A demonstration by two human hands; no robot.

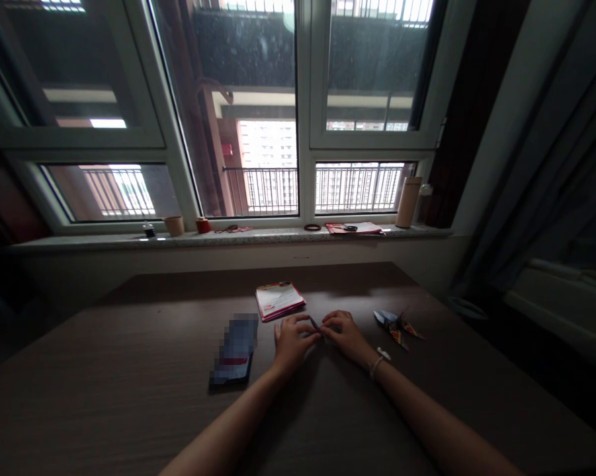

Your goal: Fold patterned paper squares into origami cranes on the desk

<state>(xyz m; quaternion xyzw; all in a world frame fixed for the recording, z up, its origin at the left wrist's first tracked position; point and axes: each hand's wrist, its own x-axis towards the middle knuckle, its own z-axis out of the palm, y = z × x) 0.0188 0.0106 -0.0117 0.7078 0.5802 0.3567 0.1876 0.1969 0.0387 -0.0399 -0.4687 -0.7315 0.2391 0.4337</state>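
Over the middle of the table, my left hand (295,338) and my right hand (346,334) meet with fingertips nearly touching. Pinched between them is a small, thin folded piece of paper (315,324), seen almost edge-on, with its details too dark to make out. Both hands are closed on it, thumbs and forefingers at its two ends. A bracelet with a white charm (383,354) circles my right wrist. Just beyond my left hand lies a stack of square paper sheets (280,301) with red edges. Several folded paper pieces (397,325) with pointed ends rest right of my right hand.
A phone (234,350) lies on the dark wooden table (129,370), left of my left hand. Along the windowsill (272,237) stand a paper cup (174,226), a red spool (203,225), scissors (350,228) on red papers, and a tan thermos (407,202).
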